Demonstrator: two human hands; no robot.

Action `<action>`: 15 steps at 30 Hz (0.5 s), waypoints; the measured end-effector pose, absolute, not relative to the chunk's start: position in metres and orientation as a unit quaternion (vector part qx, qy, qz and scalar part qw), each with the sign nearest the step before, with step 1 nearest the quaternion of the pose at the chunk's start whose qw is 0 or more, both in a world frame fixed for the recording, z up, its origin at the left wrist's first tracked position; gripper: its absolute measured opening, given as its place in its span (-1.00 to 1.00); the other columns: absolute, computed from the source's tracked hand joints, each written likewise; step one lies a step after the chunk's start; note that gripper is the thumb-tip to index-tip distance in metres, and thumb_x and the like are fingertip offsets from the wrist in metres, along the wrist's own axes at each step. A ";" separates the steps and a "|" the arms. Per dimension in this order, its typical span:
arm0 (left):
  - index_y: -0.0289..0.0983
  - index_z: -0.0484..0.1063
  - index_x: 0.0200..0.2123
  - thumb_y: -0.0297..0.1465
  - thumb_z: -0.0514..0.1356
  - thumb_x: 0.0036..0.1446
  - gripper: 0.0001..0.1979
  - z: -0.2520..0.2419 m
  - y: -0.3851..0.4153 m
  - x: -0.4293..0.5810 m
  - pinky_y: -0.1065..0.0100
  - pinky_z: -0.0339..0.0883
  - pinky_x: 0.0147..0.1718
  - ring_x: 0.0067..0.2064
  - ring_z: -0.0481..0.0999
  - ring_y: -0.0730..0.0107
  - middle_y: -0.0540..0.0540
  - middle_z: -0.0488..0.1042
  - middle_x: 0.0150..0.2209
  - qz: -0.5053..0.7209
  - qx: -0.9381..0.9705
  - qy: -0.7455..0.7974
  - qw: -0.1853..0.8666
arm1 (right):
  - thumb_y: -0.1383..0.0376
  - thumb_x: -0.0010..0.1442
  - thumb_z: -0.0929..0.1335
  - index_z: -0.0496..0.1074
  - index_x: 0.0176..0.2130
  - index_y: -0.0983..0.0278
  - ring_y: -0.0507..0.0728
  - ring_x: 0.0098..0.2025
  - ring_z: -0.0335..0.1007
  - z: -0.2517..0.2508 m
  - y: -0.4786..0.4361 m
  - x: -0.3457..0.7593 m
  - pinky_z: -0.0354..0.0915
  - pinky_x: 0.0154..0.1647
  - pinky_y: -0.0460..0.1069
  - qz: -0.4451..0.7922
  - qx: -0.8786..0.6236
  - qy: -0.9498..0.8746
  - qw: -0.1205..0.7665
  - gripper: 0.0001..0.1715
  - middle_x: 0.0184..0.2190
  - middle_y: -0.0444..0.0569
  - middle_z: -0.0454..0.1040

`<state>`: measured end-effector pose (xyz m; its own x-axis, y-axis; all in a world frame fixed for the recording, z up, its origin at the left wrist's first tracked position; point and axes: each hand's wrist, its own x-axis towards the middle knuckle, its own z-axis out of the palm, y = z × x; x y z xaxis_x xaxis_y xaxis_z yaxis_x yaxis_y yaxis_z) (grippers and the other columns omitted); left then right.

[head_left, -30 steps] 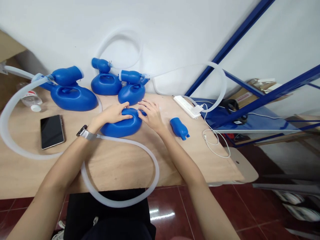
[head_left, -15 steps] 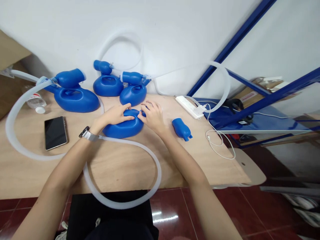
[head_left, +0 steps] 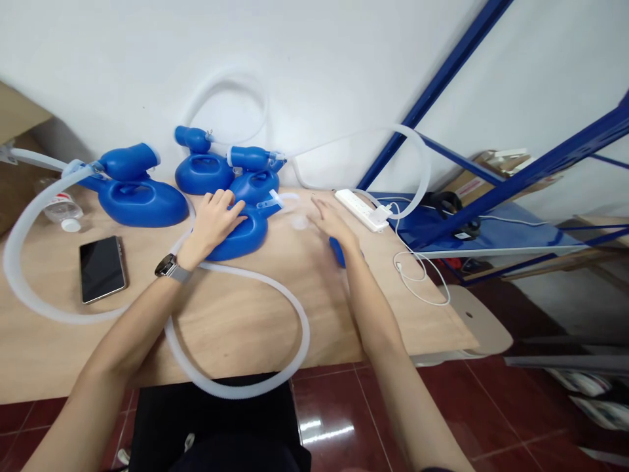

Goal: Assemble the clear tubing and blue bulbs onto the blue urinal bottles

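Blue plastic jug (head_left: 240, 246), nearest on the wooden table (head_left: 265, 314), looks light, stiff and smooth, best lifted by its handle (head_left: 261, 230), the left hand (head_left: 213, 219) gripping its top with bent fingers, the right hand (head_left: 331, 221) fingers extended, apparently empty.

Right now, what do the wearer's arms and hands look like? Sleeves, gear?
The left hand and right hand are ungloved; both forearms are bare. On the left arm: a watch with a dark round face and silver-grey band. No watch or band shows on the right.
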<state>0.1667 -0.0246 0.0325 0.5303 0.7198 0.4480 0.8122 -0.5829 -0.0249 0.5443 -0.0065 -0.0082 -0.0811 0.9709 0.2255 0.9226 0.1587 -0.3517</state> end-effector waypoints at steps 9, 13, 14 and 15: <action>-0.11 0.57 0.26 -0.17 0.27 0.44 -0.60 0.079 -0.051 0.161 0.17 0.40 -0.16 0.08 0.65 -0.10 -0.23 0.64 0.12 -0.060 -0.903 -0.426 -0.012 | 0.36 0.39 0.44 0.68 -0.12 0.29 0.30 -0.06 0.69 -0.011 -0.011 0.536 0.52 0.14 0.16 0.097 -0.658 -0.733 0.141 -0.84 -0.08 0.20 0.75; -0.10 0.59 0.24 -0.19 0.48 0.18 -0.44 0.083 -0.057 0.148 0.26 0.43 -0.05 0.05 0.66 0.04 -0.15 0.68 0.11 0.100 -0.892 -0.417 -0.144 | 0.29 0.46 0.40 0.63 -0.09 0.28 0.15 -0.33 0.62 0.029 -0.029 0.550 0.51 -0.06 0.06 0.106 -0.644 -0.734 0.186 -0.82 -0.21 0.05 0.71; -0.13 0.61 0.20 -0.23 0.51 0.10 -0.42 0.078 -0.058 0.148 0.24 0.44 -0.01 0.03 0.66 0.03 -0.16 0.69 0.10 0.120 -0.884 -0.424 -0.159 | 0.25 0.46 0.41 0.62 -0.07 0.27 0.13 -0.38 0.60 0.038 -0.035 0.552 0.51 -0.10 0.05 0.111 -0.630 -0.737 0.217 -0.82 -0.22 0.02 0.69; -0.15 0.64 0.15 -0.27 0.54 0.03 -0.42 0.071 -0.059 0.149 0.21 0.45 0.00 0.01 0.66 0.03 -0.17 0.70 0.06 0.129 -0.877 -0.431 -0.165 | 0.20 0.44 0.44 0.62 -0.03 0.26 0.12 -0.39 0.59 0.046 -0.041 0.553 0.51 -0.14 0.05 0.117 -0.611 -0.739 0.257 -0.79 -0.22 -0.01 0.67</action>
<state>0.1494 -0.0589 0.0711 0.5946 0.7142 -0.3694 0.7996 -0.5733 0.1788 0.5525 -0.0407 0.0460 -0.1202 0.9641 0.2369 0.8432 0.2251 -0.4881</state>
